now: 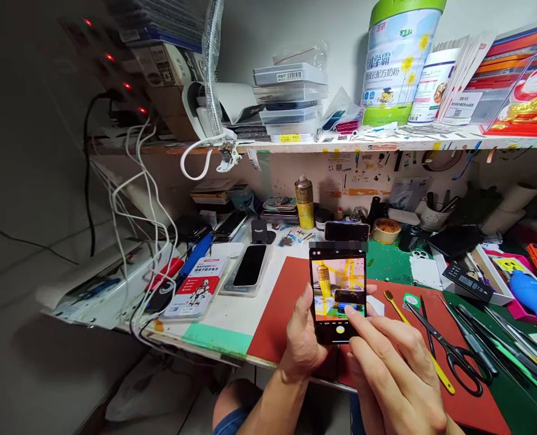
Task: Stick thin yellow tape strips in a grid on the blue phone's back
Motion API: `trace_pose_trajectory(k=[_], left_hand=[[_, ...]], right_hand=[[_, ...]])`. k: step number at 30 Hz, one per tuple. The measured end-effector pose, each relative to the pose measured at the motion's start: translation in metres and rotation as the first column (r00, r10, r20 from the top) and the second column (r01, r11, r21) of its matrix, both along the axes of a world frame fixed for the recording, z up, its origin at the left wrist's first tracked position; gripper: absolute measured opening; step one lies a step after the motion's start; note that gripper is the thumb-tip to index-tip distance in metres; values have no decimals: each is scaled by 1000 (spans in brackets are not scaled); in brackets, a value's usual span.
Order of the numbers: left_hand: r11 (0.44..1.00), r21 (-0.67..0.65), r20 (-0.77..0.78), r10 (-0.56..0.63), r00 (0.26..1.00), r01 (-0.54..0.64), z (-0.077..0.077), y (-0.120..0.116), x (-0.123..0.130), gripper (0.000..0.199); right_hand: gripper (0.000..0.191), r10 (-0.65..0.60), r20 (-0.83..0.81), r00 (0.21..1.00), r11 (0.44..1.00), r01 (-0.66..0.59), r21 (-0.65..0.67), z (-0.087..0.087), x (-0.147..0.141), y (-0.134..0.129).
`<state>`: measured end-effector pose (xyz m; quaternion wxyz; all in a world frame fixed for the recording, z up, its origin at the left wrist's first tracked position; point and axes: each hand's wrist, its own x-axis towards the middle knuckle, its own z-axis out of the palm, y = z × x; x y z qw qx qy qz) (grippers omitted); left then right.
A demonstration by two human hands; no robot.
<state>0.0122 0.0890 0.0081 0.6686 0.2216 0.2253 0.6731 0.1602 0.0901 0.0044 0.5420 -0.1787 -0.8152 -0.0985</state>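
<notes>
Above the red mat (275, 308), a phone (340, 296) showing a camera view stands upright in the left hand (305, 338), whose fingers and thumb are clamped around its sides. The right hand (398, 368) touches the lower screen with one fingertip, its fingers held close together, near the yellow brush (443, 374).

- Whitish light brightens the worktop (230, 315) around the phone (340, 329).
- Far left of the phone, deep shadow surrounds glowing red lights (127, 86).
- Far right of it, shapes look stretched, slightly soft.
- Pixelation blurs its top edge.
</notes>
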Motion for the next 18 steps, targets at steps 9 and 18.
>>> trace_pose_trajectory(k=[9, 18], left_hand=[[991, 51, -21, -122, 992, 123, 8, -2, 0, 78], [975, 160, -32, -149, 988, 152, 4, 2, -1, 85]], right_hand=[[16, 45, 8, 999, 999, -45, -11, 8, -3, 0], [24, 38, 134, 990, 999, -41, 19, 4, 2, -7]])
